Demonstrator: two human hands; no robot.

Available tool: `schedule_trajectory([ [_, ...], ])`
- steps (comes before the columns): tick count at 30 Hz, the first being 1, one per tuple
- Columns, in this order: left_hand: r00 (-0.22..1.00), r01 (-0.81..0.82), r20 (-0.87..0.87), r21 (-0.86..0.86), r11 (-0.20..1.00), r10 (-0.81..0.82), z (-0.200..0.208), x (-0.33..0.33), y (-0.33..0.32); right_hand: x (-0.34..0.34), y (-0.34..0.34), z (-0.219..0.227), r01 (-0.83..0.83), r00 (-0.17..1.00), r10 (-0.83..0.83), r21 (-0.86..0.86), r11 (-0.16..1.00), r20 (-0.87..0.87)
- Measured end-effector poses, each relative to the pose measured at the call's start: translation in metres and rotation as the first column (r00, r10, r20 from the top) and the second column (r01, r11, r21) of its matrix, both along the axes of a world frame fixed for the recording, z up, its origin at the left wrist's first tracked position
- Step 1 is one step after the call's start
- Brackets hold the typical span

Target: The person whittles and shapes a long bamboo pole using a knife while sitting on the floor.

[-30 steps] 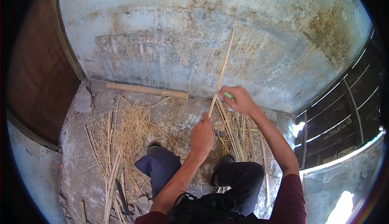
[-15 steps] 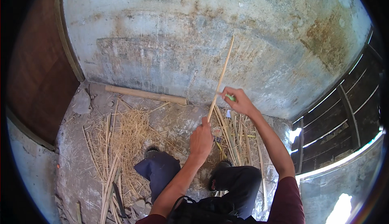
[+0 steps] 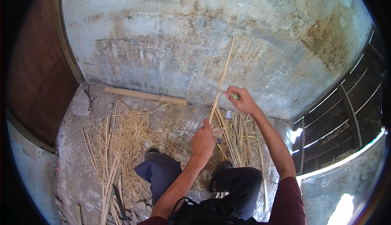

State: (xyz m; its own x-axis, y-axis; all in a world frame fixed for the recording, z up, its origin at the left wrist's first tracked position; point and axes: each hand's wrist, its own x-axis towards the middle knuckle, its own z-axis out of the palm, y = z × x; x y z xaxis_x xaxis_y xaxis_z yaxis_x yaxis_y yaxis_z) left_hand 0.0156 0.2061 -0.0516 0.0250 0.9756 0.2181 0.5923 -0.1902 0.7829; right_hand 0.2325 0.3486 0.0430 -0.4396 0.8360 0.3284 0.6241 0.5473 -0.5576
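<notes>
My left hand (image 3: 203, 140) is closed round the lower end of a long, thin bamboo strip (image 3: 226, 64). The strip slants up and slightly right in front of the wall. Beside its middle, my right hand (image 3: 241, 99) grips a small knife with a green handle (image 3: 235, 96). The thin blade, blurred, points left and crosses the strip; whether it touches cannot be made out.
Pale shavings (image 3: 132, 143) and loose bamboo strips (image 3: 109, 184) cover the floor at left. More strips (image 3: 234, 137) lie at right, beyond my foot. A bamboo pole (image 3: 144, 95) rests along the stained wall (image 3: 163, 33). A brown door (image 3: 38, 66) stands at left.
The green-handled knife and my right hand have shifted slightly right and down along the strip. My left hand keeps its hold on the bamboo strip, almost unmoved.
</notes>
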Motion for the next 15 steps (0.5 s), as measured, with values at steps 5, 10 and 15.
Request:
schedule_trajectory([
  [5, 1.000, 0.027, 0.006, 0.001, 1.000, -0.027, 0.014, -0.003, 0.000, 0.016, 0.019, 0.003, 0.143, 0.989, -0.143, -0.002, 0.990, 0.032],
  [10, 1.000, 0.001, -0.009, -0.017, 1.000, -0.001, 0.003, -0.004, 0.002, -0.001, 0.008, -0.004, -0.015, 0.999, 0.016, 0.010, 1.000, -0.030],
  [15, 1.000, 0.025, 0.007, 0.037, 0.999, -0.025, 0.005, 0.006, 0.000, 0.029, 0.055, -0.006, 0.175, 0.980, -0.166, 0.082, 0.981, -0.109],
])
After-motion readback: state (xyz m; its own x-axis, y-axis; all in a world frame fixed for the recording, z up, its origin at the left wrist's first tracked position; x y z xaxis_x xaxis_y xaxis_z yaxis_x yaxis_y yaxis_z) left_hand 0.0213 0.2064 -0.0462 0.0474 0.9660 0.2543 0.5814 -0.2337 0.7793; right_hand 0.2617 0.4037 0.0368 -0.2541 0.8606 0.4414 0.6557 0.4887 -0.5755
